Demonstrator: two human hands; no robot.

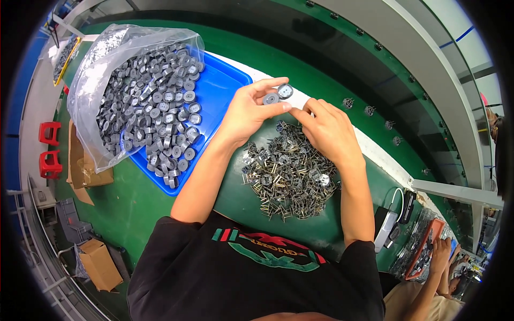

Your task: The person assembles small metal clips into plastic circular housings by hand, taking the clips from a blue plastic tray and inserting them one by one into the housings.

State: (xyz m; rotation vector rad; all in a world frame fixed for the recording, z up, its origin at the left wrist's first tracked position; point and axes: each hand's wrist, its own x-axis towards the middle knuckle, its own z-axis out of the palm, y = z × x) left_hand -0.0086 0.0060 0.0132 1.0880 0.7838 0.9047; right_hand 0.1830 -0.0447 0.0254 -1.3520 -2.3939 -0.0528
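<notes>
Grey round parts — small ring-shaped pieces — fill a clear plastic bag (101,69) at the far left of the green counter (134,208), spilling into a blue tray (222,85) beneath it. Right of the tray, the left hand (247,115) is raised above the counter and pinches two of these round parts (278,94) between thumb and fingertips, one showing a pale face. Just to its right, the right hand (329,131) has its fingers curled, the fingertips touching the left thumb and the parts; whether it grips anything of its own I cannot tell. Below both hands lies a loose heap of small metal clips (289,174) with thin legs. The step in hand looks like joining or checking a pair of pieces; the next move would call for a steady pinch and careful alignment. At the near right — another person's hand (440,251) by an orange tray (423,251).
</notes>
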